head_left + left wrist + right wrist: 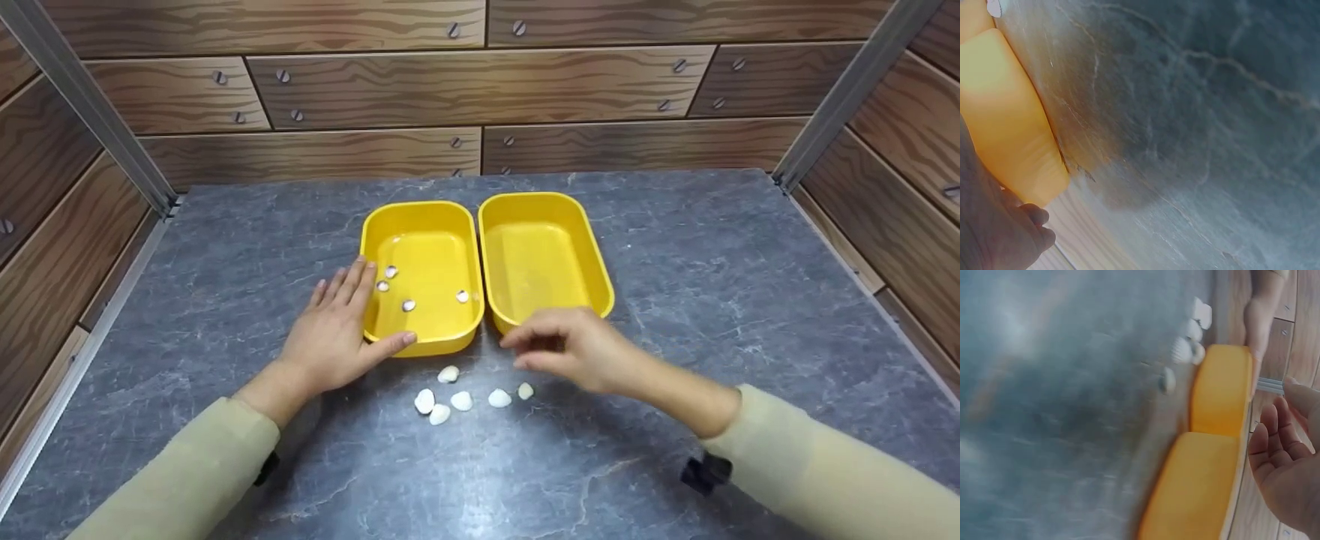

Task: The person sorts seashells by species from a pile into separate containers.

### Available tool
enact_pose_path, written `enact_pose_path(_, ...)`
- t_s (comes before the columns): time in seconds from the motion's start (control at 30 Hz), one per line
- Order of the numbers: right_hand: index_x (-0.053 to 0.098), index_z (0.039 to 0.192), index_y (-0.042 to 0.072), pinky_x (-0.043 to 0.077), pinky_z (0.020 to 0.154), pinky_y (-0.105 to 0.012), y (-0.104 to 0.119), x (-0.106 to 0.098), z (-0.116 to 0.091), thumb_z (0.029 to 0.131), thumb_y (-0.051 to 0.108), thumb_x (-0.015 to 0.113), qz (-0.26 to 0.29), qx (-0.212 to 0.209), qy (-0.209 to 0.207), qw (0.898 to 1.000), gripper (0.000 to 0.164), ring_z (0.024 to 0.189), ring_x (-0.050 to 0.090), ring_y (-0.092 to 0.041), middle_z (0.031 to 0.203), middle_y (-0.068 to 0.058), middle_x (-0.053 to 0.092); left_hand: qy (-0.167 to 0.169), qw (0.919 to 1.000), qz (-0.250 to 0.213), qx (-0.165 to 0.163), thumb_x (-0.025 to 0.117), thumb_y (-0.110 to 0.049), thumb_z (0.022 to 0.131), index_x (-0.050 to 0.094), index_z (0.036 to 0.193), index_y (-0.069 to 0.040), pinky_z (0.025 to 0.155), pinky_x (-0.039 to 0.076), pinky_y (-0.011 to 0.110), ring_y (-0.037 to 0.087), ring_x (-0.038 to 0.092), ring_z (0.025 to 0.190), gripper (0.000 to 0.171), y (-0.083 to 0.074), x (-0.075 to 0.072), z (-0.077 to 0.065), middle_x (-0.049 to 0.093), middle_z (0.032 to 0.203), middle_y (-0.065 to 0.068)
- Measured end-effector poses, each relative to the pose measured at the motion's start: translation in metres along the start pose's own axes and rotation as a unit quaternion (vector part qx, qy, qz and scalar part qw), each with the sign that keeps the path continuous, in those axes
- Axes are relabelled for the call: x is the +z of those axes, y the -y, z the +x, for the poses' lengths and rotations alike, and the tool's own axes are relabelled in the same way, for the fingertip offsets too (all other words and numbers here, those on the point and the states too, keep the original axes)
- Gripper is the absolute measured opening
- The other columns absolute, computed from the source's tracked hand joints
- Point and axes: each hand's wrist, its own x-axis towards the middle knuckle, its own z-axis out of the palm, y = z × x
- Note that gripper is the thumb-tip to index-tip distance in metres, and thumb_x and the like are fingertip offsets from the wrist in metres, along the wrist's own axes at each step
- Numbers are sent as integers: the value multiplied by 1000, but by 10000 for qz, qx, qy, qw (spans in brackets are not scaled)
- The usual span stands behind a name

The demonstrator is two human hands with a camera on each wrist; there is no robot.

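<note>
Your left hand (330, 330) lies with straight fingers against the left side of the left yellow tray (431, 348), thumb spread over the near rim. Your right hand (576, 349) hangs at the right yellow tray's (534, 262) near rim, its fingers loosely curled and the thumb apart; you have nothing visible between them. Whether it touches that rim, you cannot tell.

Left of your left hand, the grey marbled tabletop (225, 300) runs out to a metal edge strip (82, 360); right of your right hand, it stretches to the wood-patterned side panel (892, 225). Beyond both hands, past the trays, it meets the back panels (480, 86). The trays stand side by side, just a thin gap between them.

In the left tray you have four small shells (409, 305): two just right of your left fingertips, one closer to your thumb, one by the far-right wall. Six pale shells (461, 401) lie on the tabletop between your hands, nearer you than the trays, the rightmost just beside your right thumb.
</note>
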Motion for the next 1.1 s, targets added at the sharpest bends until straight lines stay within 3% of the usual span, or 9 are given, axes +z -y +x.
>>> enact_pose_path(0.23,81,112,8,58,75,-27,-26,10,-26,92,11,84,-262,-310,30,9992,20,86,67,-10,100,-4,78,20,10000,27,3,42,-87,94,5,170,-4,130,6,58,42,11,161,119,1,0,-1,3,177,15)
enact_pose_path(0.43,81,111,10,59,78,-28,-43,14,-38,91,11,85,-349,-114,118,9993,21,89,69,-12,101,-1,77,24,10000,35,-7,43,-86,94,5,170,-4,130,6,58,42,12,161,118,1,0,-1,3,178,15)
enact_pose_path(0.67,81,114,11,60,81,-30,-54,15,-38,91,13,85,-360,22,268,9990,23,91,70,-17,103,1,76,-10,10000,-15,23,38,-91,91,7,170,-4,130,8,58,41,13,161,121,1,0,-1,4,178,14)
enact_pose_path(0.9,80,123,11,58,78,-30,-58,18,-36,92,18,85,-509,-122,370,9979,31,88,66,-16,100,0,73,41,10000,-19,-19,43,-87,93,7,170,-4,130,6,58,42,12,161,119,0,0,0,3,178,14)
enact_pose_path(1.1,80,126,14,56,78,-29,-58,19,-36,92,20,85,-609,53,478,9970,35,88,63,-12,99,2,70,69,10000,-31,-53,45,-86,94,6,170,-5,130,5,58,41,11,162,118,0,0,0,2,178,13)
